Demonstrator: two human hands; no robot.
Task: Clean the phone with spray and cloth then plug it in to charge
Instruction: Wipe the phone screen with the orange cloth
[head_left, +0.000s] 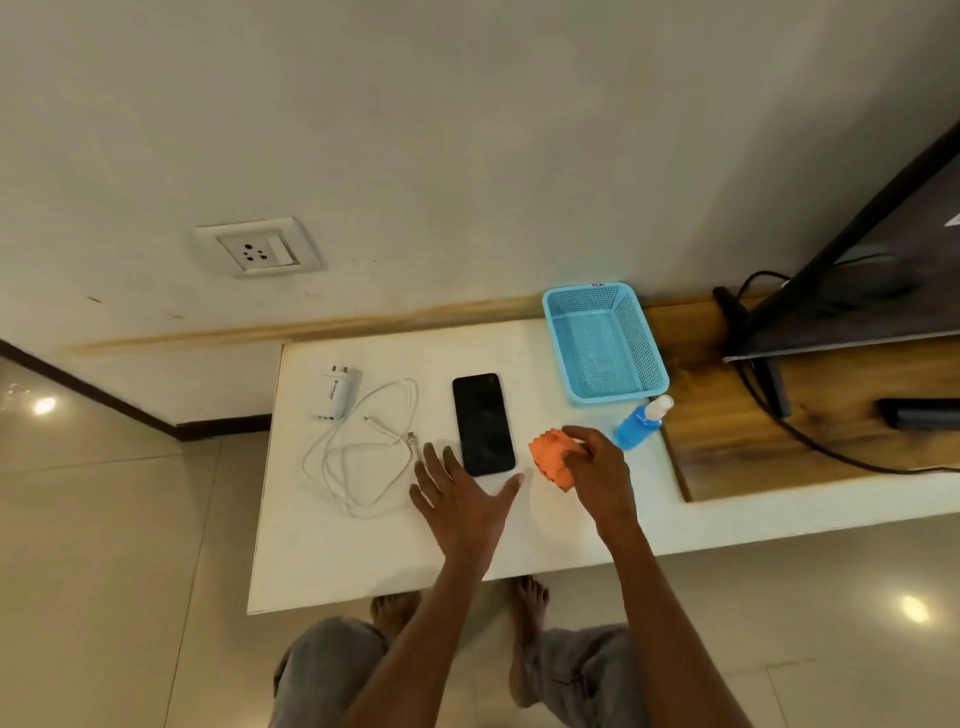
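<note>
From the head view, one blue perforated plastic basket (605, 343) is seen on the white table (363, 545), with nothing visible inside it. One flat black phone (483, 423) is laid between a coiled white cable (363, 447) and one folded orange cloth (553, 460) (ribbed in texture). The cloth is gripped by the right hand (597, 470). The left hand (462, 501) is spread flat, fingers apart, just beside the phone. One blue spray bottle (640, 425) and one white charger (336, 397) are also seen.
</note>
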